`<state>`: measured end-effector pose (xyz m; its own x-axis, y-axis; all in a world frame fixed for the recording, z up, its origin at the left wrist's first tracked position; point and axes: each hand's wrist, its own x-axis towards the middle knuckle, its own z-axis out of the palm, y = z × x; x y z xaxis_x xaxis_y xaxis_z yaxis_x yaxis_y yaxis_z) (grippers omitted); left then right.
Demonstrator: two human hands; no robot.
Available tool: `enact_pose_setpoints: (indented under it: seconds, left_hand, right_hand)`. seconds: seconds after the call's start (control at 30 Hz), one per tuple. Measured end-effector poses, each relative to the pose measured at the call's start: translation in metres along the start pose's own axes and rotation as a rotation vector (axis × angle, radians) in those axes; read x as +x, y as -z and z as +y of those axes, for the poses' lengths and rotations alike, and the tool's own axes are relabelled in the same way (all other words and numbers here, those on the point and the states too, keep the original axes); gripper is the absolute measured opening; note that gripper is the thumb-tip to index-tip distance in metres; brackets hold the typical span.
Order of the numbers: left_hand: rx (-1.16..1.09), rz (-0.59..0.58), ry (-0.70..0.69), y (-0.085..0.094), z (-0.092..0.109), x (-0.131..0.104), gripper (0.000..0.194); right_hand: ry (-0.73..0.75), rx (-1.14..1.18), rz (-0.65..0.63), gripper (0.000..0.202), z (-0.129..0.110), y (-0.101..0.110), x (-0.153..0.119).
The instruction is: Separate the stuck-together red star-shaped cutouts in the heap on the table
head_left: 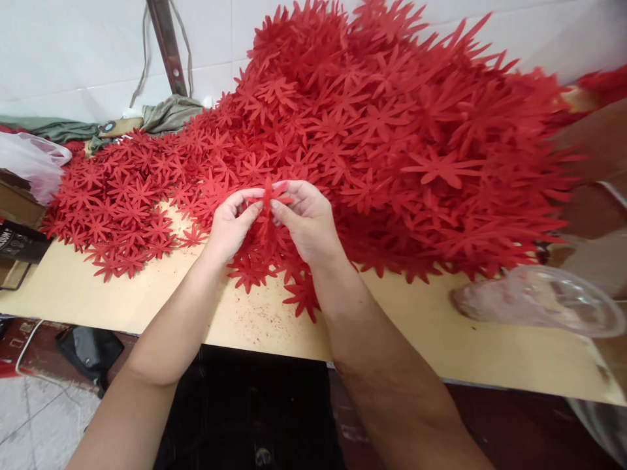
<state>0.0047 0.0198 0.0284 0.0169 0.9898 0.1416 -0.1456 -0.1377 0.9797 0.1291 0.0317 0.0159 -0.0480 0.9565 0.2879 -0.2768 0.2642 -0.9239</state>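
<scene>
Both hands meet near the middle of the view, in front of a large heap of red star-shaped petal pieces (382,124). Between them is a red petal piece (267,209) with narrow lobes. My left hand (232,222) pinches its left side between thumb and fingers. On the right side, my right hand (306,219) pinches it the same way. More red pieces lie just below and behind the hands, some of them on the pale tabletop (264,320).
A clear plastic cup (553,300) lies on its side at the right of the table. At the far left are a white plastic bag (34,160) and cardboard boxes (17,202). Grey-green cloth (171,114) rests by the tiled wall.
</scene>
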Motion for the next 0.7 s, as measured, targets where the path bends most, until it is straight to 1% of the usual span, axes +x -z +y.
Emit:
enact_pose_setpoints:
  seconds: [0.1, 0.23, 0.37, 0.47, 0.57, 0.63, 0.7]
  left_hand:
    - [0.013, 0.007, 0.009, -0.0023, 0.0018, -0.0013, 0.008]
    - [0.027, 0.023, -0.002, -0.0025, 0.002, -0.0017, 0.007]
    - [0.034, 0.043, -0.025, 0.0004, 0.0004, -0.0003, 0.009]
    - [0.019, 0.004, -0.012, 0.0014, -0.0005, 0.0005, 0.011]
    - [0.026, -0.023, -0.01, 0.0009, -0.0001, 0.0003, 0.015]
    - [0.037, 0.006, -0.018, 0.0013, 0.0006, 0.0002, 0.014]
    - [0.039, 0.047, -0.009, 0.0028, 0.0015, 0.0005, 0.013]
  right_hand:
    - [0.006, -0.054, 0.075, 0.03, -0.0011, -0.0005, -0.0009]
    - [0.014, -0.064, 0.095, 0.025, -0.0016, -0.0019, -0.0013]
    - [-0.04, 0.008, 0.083, 0.031, -0.0005, -0.0027, -0.0001]
    - [-0.05, 0.015, 0.042, 0.038, 0.0, -0.0027, 0.0]
    - [-0.024, 0.003, 0.012, 0.039, -0.0002, -0.0016, -0.0003]
    - [-0.014, -0.013, 0.037, 0.035, -0.0005, -0.0004, -0.0003]
    - [-0.003, -0.024, 0.098, 0.032, -0.001, 0.0004, -0.0001]
